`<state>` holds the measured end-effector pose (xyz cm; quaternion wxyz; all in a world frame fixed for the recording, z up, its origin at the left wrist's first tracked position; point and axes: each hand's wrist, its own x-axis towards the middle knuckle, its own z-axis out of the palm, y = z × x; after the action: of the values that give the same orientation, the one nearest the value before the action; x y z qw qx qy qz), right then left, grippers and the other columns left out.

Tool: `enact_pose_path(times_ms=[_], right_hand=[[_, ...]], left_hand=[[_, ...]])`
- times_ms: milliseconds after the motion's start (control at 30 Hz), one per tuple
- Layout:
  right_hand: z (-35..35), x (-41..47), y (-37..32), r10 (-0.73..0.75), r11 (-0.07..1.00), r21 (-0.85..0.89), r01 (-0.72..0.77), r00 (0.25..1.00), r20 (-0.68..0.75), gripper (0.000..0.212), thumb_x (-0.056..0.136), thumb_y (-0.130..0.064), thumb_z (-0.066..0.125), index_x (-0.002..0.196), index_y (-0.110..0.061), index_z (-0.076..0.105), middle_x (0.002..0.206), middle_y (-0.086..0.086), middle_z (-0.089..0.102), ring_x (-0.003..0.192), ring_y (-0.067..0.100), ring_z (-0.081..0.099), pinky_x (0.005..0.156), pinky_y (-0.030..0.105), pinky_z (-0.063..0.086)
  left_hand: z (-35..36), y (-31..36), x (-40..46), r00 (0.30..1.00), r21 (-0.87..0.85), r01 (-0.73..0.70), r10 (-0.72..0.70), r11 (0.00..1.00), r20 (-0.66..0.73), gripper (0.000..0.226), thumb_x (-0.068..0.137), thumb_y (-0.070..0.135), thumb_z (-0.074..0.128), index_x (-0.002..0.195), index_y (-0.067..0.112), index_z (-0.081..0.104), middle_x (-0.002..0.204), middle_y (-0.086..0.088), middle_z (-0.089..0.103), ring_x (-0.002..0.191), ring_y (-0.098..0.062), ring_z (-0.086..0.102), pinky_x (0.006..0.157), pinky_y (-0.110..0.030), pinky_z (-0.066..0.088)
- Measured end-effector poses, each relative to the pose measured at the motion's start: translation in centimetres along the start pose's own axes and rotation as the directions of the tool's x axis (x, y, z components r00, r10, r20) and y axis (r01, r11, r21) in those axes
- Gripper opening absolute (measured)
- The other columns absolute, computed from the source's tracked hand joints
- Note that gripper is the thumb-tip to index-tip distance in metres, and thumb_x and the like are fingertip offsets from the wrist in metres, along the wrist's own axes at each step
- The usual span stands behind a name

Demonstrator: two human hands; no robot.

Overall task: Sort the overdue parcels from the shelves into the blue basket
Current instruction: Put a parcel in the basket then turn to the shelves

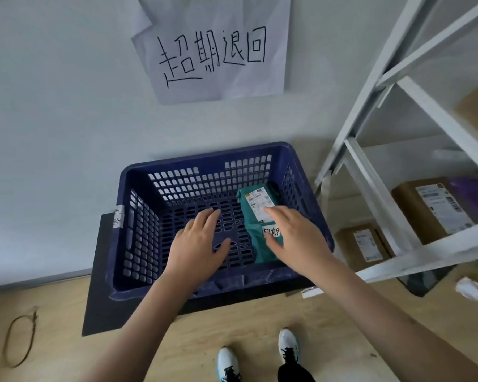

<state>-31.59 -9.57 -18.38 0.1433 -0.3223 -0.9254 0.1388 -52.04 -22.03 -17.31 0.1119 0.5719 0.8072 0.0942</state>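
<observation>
A green parcel (257,216) lies flat on the floor of the blue basket (138,216), against its right wall, with a white handwritten tag near its front end. The right hand (293,235) reaches down over it, fingers straight, fingertips on its label. The left hand (199,244) hovers beside it, fingers spread and relaxed, holding nothing. Cardboard boxes (431,208) sit on the white shelves (398,172) to the right.
</observation>
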Motion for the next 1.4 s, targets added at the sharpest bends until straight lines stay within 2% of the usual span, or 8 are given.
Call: enact_pose_path(times_ms=[167, 333, 567, 733, 1133, 1400], right_hand=[[-1.0, -0.1, -0.3, -0.042, 0.999, 0.002, 0.042, 0.999, -0.004, 0.051, 0.095, -0.031, 0.064, 0.14, -0.012, 0.053, 0.134, 0.004, 0.059, 0.115, 0.023, 0.06, 0.081, 0.038, 0.058], [-3.0, -0.5, 0.7, -0.102, 0.994, -0.025, 0.104, 0.993, 0.063, 0.052, 0.098, -0.037, 0.058, 0.144, -0.015, 0.049, 0.14, 0.0, 0.054, 0.123, 0.021, 0.054, 0.088, 0.037, 0.056], [-6.9, -3.3, 4.2, -0.178, 0.983, -0.019, 0.182, 0.976, 0.125, 0.053, 0.099, -0.039, 0.057, 0.145, -0.015, 0.049, 0.142, 0.001, 0.053, 0.121, 0.021, 0.054, 0.087, 0.039, 0.055], [-9.5, -6.8, 6.6, -0.172, 0.985, -0.007, 0.175, 0.973, 0.155, 0.053, 0.098, -0.041, 0.059, 0.145, -0.018, 0.048, 0.139, 0.001, 0.054, 0.12, 0.023, 0.055, 0.086, 0.04, 0.054], [-17.4, -16.3, 12.4, -0.092, 0.996, 0.007, 0.092, 0.993, 0.076, 0.052, 0.1, -0.041, 0.056, 0.146, -0.019, 0.048, 0.142, -0.001, 0.053, 0.125, 0.02, 0.055, 0.096, 0.039, 0.052], [-22.8, -24.1, 18.9, -0.028, 0.999, -0.017, 0.029, 0.997, 0.073, 0.05, 0.101, -0.038, 0.054, 0.147, -0.02, 0.046, 0.143, -0.001, 0.05, 0.123, 0.019, 0.054, 0.089, 0.038, 0.052]], left_hand=[[-1.1, 1.3, -1.1, 0.997, 0.02, 0.001, 0.0, 1.0, -0.072, 0.069, 0.1, 0.056, 0.046, 0.158, 0.024, 0.027, 0.162, 0.005, 0.03, 0.145, -0.02, 0.037, 0.113, -0.043, 0.038], [-1.6, 4.1, -2.4, 0.995, 0.066, 0.056, -0.051, 0.996, -0.084, 0.07, 0.099, 0.057, 0.046, 0.157, 0.024, 0.028, 0.16, 0.004, 0.032, 0.142, -0.021, 0.039, 0.111, -0.044, 0.041], [-0.8, 10.4, -5.7, 0.979, 0.086, 0.189, -0.181, 0.978, -0.096, 0.07, 0.099, 0.058, 0.046, 0.157, 0.023, 0.028, 0.159, 0.003, 0.033, 0.14, -0.023, 0.041, 0.107, -0.045, 0.045], [0.0, 15.7, -8.0, 0.964, 0.036, 0.252, -0.247, 0.967, -0.1, 0.069, 0.1, 0.057, 0.047, 0.157, 0.023, 0.028, 0.159, 0.003, 0.033, 0.14, -0.023, 0.041, 0.101, -0.043, 0.048], [0.8, 26.8, -11.1, 0.974, 0.055, 0.195, -0.186, 0.979, -0.126, 0.067, 0.1, 0.055, 0.047, 0.156, 0.023, 0.029, 0.156, 0.002, 0.035, 0.139, -0.024, 0.041, 0.097, -0.043, 0.049], [3.9, 37.6, -12.4, 0.978, -0.069, 0.109, -0.119, 0.992, -0.17, 0.065, 0.099, 0.053, 0.052, 0.154, 0.024, 0.033, 0.155, 0.002, 0.038, 0.137, -0.025, 0.044, 0.098, -0.046, 0.049]])
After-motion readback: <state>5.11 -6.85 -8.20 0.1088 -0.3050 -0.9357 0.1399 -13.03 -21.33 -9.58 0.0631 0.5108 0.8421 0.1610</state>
